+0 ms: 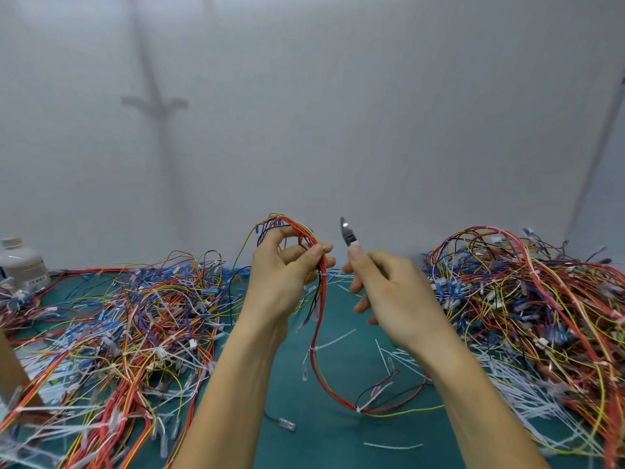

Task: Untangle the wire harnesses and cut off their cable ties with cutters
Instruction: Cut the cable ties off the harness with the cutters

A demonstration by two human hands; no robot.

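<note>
My left hand [284, 275] is raised above the green mat and grips a wire harness [319, 319] of red, yellow and black wires. The bundle loops over my fingers, hangs down to the mat and curls to the right. White cable ties sit on it, one [323, 275] just below my thumb and one [314, 349] lower down. My right hand [385, 289] holds the cutters [348, 233] beside it, jaws pointing up, a short gap from the harness. The cutter handles are hidden in my palm.
A big tangle of harnesses [128, 316] covers the mat on the left, another pile [527, 299] the right. Cut white tie pieces [392, 446] lie scattered on the green mat [304, 434]. A white bottle [20, 262] stands far left; a white wall is behind.
</note>
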